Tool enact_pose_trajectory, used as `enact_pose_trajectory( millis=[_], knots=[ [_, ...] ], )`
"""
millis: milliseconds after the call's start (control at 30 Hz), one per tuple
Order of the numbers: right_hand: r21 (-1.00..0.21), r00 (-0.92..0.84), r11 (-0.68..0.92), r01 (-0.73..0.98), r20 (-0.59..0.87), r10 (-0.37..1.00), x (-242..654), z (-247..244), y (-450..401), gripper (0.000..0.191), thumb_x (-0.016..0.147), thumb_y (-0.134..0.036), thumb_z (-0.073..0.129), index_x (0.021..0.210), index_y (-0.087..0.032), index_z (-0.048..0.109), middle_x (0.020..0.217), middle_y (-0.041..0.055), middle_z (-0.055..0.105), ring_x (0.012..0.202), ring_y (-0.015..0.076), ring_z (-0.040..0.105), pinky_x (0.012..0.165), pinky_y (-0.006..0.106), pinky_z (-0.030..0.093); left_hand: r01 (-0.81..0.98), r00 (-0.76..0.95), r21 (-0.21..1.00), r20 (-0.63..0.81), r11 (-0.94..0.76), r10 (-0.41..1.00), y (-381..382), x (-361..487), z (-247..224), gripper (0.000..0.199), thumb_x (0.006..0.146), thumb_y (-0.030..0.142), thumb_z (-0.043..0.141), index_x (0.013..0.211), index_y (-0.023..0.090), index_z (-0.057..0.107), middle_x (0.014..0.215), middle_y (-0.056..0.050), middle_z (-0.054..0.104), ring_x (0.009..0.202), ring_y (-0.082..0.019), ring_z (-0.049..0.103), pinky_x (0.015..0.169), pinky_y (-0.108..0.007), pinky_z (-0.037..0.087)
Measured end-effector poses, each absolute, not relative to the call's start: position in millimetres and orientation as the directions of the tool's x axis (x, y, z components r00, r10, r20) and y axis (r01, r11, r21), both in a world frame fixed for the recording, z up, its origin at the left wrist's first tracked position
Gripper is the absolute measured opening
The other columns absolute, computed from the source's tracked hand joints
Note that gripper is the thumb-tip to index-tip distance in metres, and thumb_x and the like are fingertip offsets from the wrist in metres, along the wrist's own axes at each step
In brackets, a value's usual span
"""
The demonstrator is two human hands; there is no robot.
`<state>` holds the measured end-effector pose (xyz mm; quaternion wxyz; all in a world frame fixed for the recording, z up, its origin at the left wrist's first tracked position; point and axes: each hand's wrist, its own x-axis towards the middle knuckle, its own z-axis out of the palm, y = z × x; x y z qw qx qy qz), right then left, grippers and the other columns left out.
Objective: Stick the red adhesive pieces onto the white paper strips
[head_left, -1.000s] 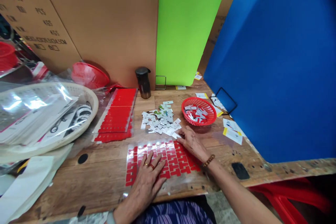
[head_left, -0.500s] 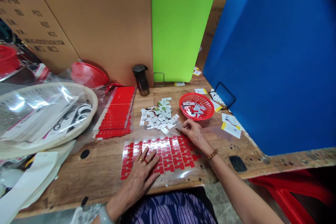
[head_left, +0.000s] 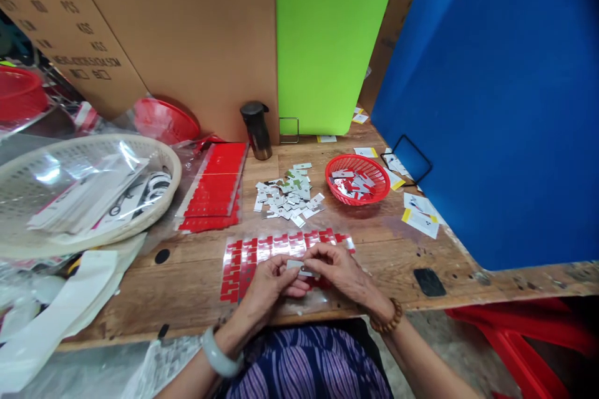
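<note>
In the head view, both my hands meet over the table's front part, holding a small flat grey-white plate (head_left: 297,265) between them. My left hand (head_left: 266,287) grips its left end, fingers curled beneath. From the right, my right hand (head_left: 344,271) pinches its other end with thumb and fingertips. Below them lies a clear sheet with rows of red die-cut stickers (head_left: 231,274), partly hidden by my hands. Just behind the sheet is a loose pile of similar small plates (head_left: 287,196), several with a notch and a hole.
Right of the pile stands a red basket (head_left: 334,190) with more plates. Stacked red sheets (head_left: 215,181) and a dark tumbler (head_left: 257,131) are farther back. A white basket (head_left: 171,199) under clear plastic fills the left. Green (head_left: 332,43) and blue panels (head_left: 491,106) rise behind.
My left hand has lifted off the sticker sheet and curled around the plate. My right hand has come from beside the pile towards me to meet it. The view has shifted slightly.
</note>
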<state>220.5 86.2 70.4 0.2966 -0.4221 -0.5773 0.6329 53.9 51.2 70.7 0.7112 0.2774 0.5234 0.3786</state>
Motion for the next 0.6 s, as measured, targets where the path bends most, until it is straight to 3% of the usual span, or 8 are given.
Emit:
enact_pose_trajectory(
  millis=[200, 400, 600],
  knots=[
    [-0.987, -0.421, -0.087, 0.138, -0.138, 0.897, 234.0, 52.1, 72.2, 0.031, 0.072, -0.018, 0.067, 0.103, -0.020, 0.060, 0.076, -0.0032, 0.057, 0.063, 0.0098, 0.050, 0.058, 0.021, 0.041, -0.319, 0.095, 0.718, -0.625, 0.618, 0.775, 50.1, 48.3, 73.4, 0.015, 0.073, 0.013, 0.067, 0.084, 0.009, 0.057, 0.071, -0.011, 0.072, 0.057, -0.014, 0.068, 0.054, -0.018, 0.054],
    [-0.964, -0.411, 0.070, 0.255, -0.043, 0.910, 231.2, 56.6, 59.8, 0.016, 0.080, -0.018, 0.062, 0.096, -0.020, 0.061, 0.077, -0.0022, 0.060, 0.067, 0.0107, 0.053, 0.063, 0.022, 0.042, -0.324, 0.099, 0.696, -0.649, 0.641, 0.755, 48.4, 53.0, 78.2, 0.010, 0.076, 0.009, 0.063, 0.083, 0.008, 0.056, 0.069, -0.011, 0.071, 0.057, -0.014, 0.068, 0.054, -0.019, 0.055],
    [-0.952, -0.426, 0.108, 0.287, -0.025, 0.905, 233.3, 58.1, 57.9, 0.013, 0.083, -0.019, 0.059, 0.096, -0.020, 0.060, 0.081, -0.0014, 0.061, 0.072, 0.0117, 0.055, 0.068, 0.022, 0.042, -0.282, 0.161, 0.706, -0.633, 0.650, 0.757, 47.9, 53.7, 76.8, 0.021, 0.072, 0.021, 0.070, 0.084, 0.009, 0.057, 0.069, -0.010, 0.071, 0.054, -0.012, 0.066, 0.053, -0.018, 0.054]
  ],
)
